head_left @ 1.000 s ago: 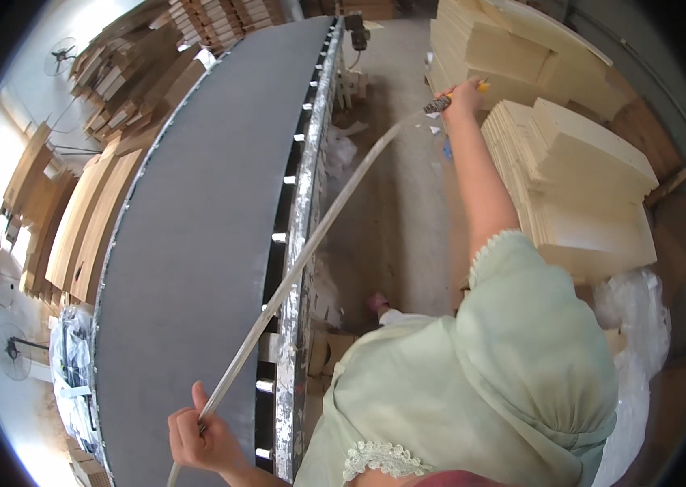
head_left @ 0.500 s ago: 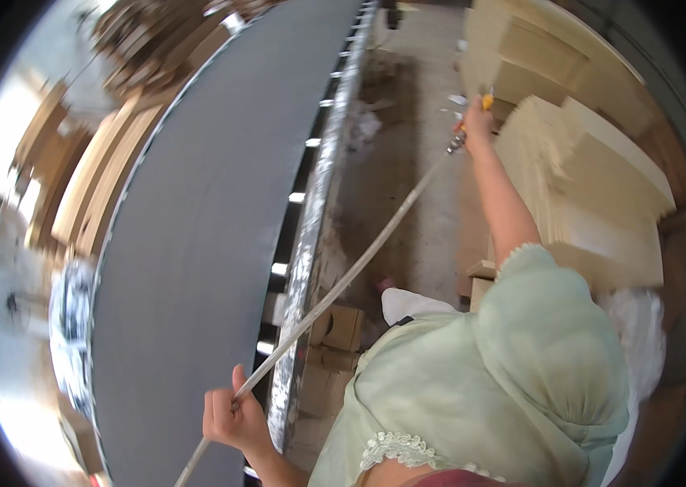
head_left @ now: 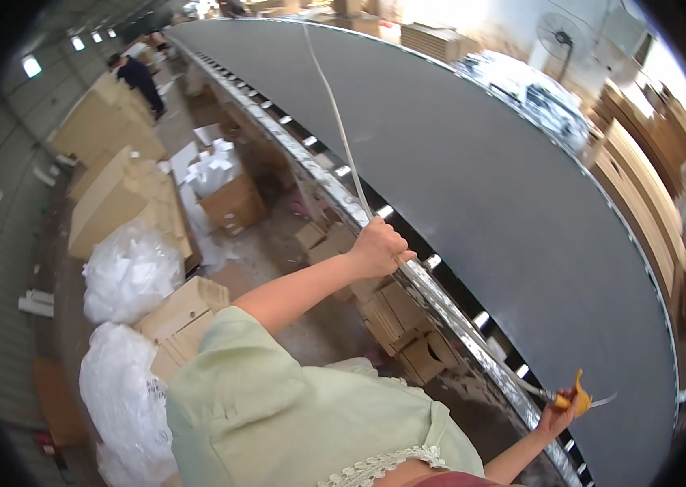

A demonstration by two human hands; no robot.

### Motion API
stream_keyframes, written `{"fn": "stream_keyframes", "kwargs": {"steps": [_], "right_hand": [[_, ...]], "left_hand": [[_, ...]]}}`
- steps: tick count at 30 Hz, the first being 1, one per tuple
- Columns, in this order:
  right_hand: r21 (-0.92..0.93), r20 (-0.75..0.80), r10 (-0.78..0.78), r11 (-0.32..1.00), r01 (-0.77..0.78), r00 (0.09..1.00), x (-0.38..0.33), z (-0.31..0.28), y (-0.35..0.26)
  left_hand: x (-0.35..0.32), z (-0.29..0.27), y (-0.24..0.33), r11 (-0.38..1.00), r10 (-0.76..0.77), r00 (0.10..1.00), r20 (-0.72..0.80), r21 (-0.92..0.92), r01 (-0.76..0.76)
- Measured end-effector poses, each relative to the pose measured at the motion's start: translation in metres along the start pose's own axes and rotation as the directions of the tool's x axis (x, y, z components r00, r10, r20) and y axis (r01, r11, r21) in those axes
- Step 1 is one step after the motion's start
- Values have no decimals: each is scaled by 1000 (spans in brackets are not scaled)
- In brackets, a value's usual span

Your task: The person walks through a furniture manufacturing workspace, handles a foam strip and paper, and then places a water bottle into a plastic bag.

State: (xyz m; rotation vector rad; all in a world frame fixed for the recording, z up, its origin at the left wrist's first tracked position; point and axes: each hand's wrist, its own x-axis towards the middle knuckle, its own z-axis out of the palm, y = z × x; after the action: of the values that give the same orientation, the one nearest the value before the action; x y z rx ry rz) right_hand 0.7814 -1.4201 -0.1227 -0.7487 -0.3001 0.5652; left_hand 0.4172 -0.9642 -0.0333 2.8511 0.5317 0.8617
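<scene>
L hand (head_left: 380, 247): I'm gripping hose (head_left: 334, 109), prob. light/bendy, running to R hand (head_left: 555, 419); there I'm holding yellow nozzle (head_left: 582, 402), best by body.

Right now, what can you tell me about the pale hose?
The hose is long, thin and off-white, and looks like flexible plastic. In the picture it curves across the gray belt to the left hand, closed around it, then follows the scuffed rail to a yellow nozzle with a thin tip, held by the right hand. Whether it touches the belt is unclear.
</scene>
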Motion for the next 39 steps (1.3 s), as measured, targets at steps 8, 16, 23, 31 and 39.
{"fn": "stream_keyframes", "kwargs": {"steps": [8,16,23,31,39], "right_hand": [[-138,128,469,881,-453,874,46,225,150],[-278,222,800,600,-750,557,-2,315,244],[-504,78,818,525,-686,569,25,293,264],[-787,222,740,520,-330,635,31,374,307],[-401,914,384,796,454,135,30,556,380]], "left_hand": [[-38,21,7,984,-179,976,126,42,175],[-67,27,-90,917,-355,928,113,233,323],[-92,30,-164,752,-638,739,216,379,539],[-79,21,-169,832,-554,802,-222,-165,529],[-97,8,-123,486,-812,570,-127,-687,540]]}}
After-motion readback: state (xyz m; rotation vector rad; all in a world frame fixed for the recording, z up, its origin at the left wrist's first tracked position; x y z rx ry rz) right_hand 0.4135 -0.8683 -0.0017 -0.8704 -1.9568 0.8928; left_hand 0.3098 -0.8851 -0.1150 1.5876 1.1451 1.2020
